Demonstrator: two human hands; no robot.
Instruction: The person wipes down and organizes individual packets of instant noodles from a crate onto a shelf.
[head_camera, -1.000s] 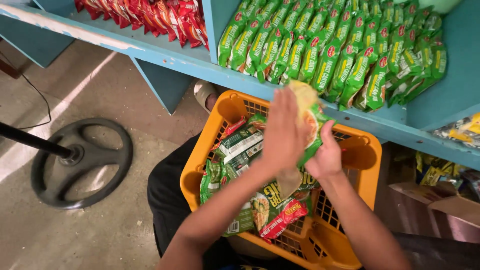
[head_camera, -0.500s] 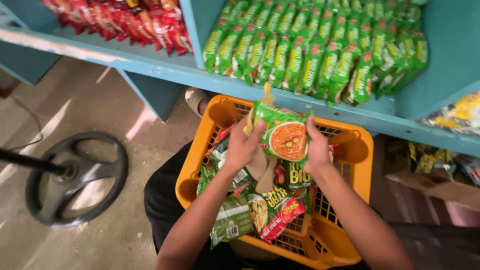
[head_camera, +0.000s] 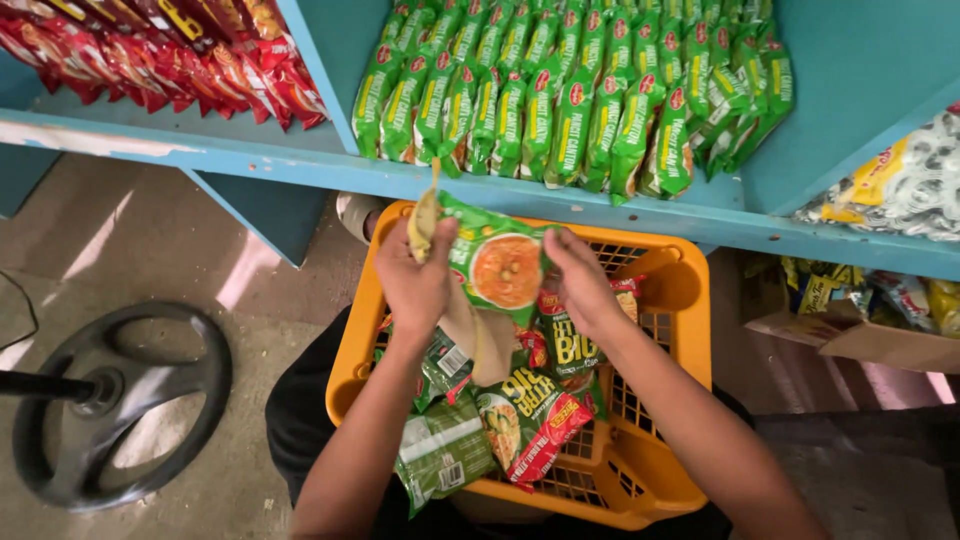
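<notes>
While many packets are waiting in the basket (head_camera: 670, 300) on my lap, I am gripping one green packet (head_camera: 497, 262) with my left hand (head_camera: 415, 280) and right hand (head_camera: 580, 280), just below the well-stocked shelf (head_camera: 250, 160).

Blue shelf (head_camera: 250, 165) w/ red packets (head_camera: 170, 50) & green packets (head_camera: 560, 100), round black stand base (head_camera: 120, 400), cardboard box (head_camera: 860, 335)

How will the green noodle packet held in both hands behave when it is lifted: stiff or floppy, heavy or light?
The green noodle packet probably feels light: left hand and right hand hold it by its edges. Its glossy film looks slippery, and its end flap bends, so the wrapper is likely floppy.
</notes>
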